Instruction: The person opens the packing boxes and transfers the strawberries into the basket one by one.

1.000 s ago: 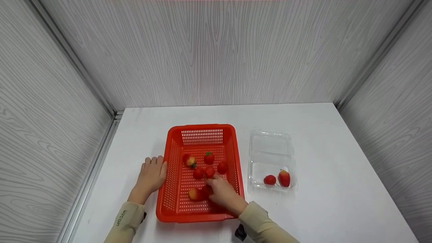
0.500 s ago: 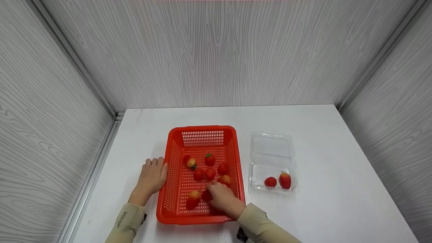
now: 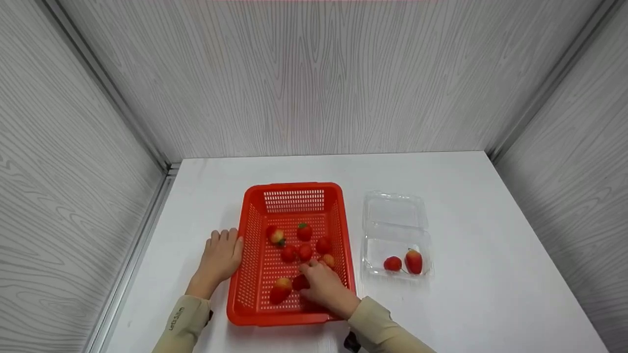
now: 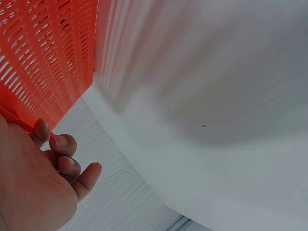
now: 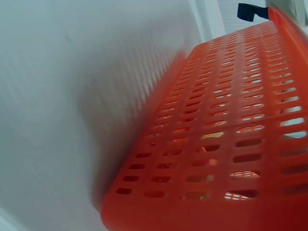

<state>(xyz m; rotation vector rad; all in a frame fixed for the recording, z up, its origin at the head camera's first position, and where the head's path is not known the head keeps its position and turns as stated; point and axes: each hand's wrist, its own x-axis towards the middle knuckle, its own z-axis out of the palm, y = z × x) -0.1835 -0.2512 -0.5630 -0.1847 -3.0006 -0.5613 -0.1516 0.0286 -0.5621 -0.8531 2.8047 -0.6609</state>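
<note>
An orange-red plastic basket (image 3: 316, 185) stands on the table with several small fruits inside. My left hand (image 3: 222, 257) lies against its left rim, fingers extended; in the left wrist view that hand (image 4: 38, 178) has loosely bent fingers beside the basket wall. My right hand (image 3: 325, 287) reaches into the basket's near right part and pinches a dark red round fruit (image 3: 300, 282), partly hidden by the fingers. Left of it lies a red-and-yellow fruit (image 3: 281, 290). Just beyond the hand is an orange-yellow fruit (image 3: 327, 261). The right wrist view shows the basket's slotted wall (image 5: 211, 115), with that hand hidden.
Right of the basket, a clear hinged plastic box (image 3: 395, 230) lies unfolded, holding a red round fruit (image 3: 392, 264) and a longer red-yellow one (image 3: 413, 261). A leafy red fruit (image 3: 304, 232) sits deeper in the basket. Wood-grain panels (image 3: 319, 83) enclose the white table (image 3: 490, 255).
The red-and-yellow fruit near my right hand has turned and shifted nearer. The orange-yellow fruit has come into view beyond that hand, which has drawn back slightly. My left hand stays at the rim.
</note>
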